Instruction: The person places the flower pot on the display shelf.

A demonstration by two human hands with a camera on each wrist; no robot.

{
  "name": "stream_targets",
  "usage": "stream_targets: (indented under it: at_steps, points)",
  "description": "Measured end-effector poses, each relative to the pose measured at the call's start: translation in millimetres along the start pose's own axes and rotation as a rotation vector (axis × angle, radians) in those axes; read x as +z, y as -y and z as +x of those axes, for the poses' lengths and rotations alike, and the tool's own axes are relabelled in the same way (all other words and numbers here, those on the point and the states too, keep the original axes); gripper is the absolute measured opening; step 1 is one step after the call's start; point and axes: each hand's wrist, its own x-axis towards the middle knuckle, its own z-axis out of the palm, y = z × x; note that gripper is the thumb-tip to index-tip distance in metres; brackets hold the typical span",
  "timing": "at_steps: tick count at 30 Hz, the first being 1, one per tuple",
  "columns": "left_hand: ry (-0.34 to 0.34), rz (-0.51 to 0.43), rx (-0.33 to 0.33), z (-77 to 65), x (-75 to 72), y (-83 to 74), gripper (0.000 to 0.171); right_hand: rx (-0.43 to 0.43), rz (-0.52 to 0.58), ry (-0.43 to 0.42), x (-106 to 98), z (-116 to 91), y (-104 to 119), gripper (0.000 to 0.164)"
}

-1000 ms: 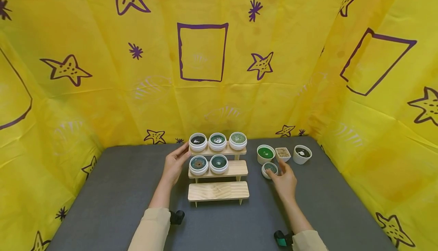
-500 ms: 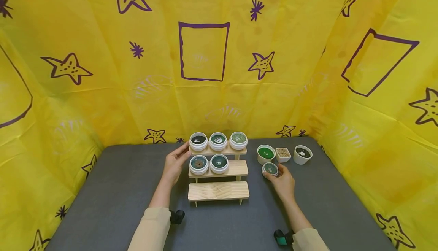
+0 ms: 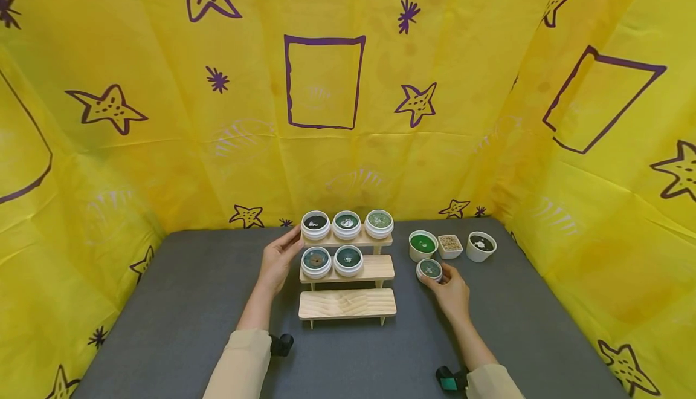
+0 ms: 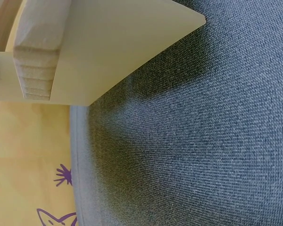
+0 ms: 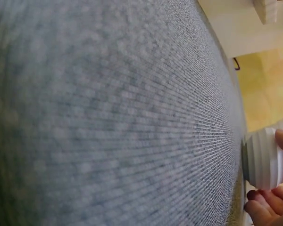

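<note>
A three-step wooden stand (image 3: 348, 304) bears small white ribbed bowls with dark and green insides. Three bowls, including a pale green one (image 3: 379, 220), line the top step; a brownish bowl (image 3: 316, 260) and a dark teal one (image 3: 348, 257) occupy the middle step. At the top step's left end, my left hand (image 3: 274, 264) holds the stand between thumb and fingers. My right hand (image 3: 452, 293) grips another small white bowl (image 3: 430, 269) with a grey-green inside, thumb and fingers on opposite sides. Its ribbed wall shows in the right wrist view, close to the grey cloth.
Behind the gripped bowl stand a white cup (image 3: 423, 254) with a bright green inside, a square dish (image 3: 449, 246) of beige grains, and a dark-filled cup (image 3: 481, 251). A yellow patterned curtain (image 3: 326, 169) encloses the back and sides of the grey table (image 3: 206, 302).
My right hand has shifted from fingers over the small bowl's top to a grip round its sides. The left hand and the stand have stayed put.
</note>
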Motion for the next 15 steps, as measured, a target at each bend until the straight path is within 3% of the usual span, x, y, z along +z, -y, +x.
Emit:
stream_targets:
  at_steps: [15]
  points:
    - [0.005,0.005,0.003,-0.4,0.2,-1.1,0.05,-0.007,-0.011,-0.013,-0.2,0.1,0.2,0.058]
